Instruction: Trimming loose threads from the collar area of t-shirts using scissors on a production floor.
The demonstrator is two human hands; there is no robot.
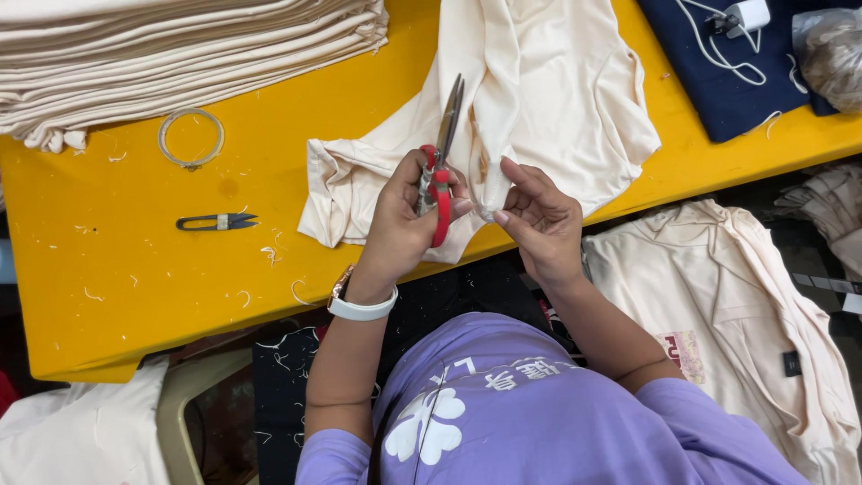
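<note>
cream knit garment (548, 99) lies spread on the yellow table (135, 269), its near edge pulled toward the person. left hand (404, 220) is closed around red-handled scissors (442, 166), blades pointing up and away; right hand (539, 220) pinches a fold of the garment just beside them. black thread snips (215, 221) and a metal ring (190, 137) lie well apart to the left.

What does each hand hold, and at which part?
The left hand holds scissors by their red handles, blades pointing up. The right hand pinches an edge of the cream cloth with its fingertips.
</note>
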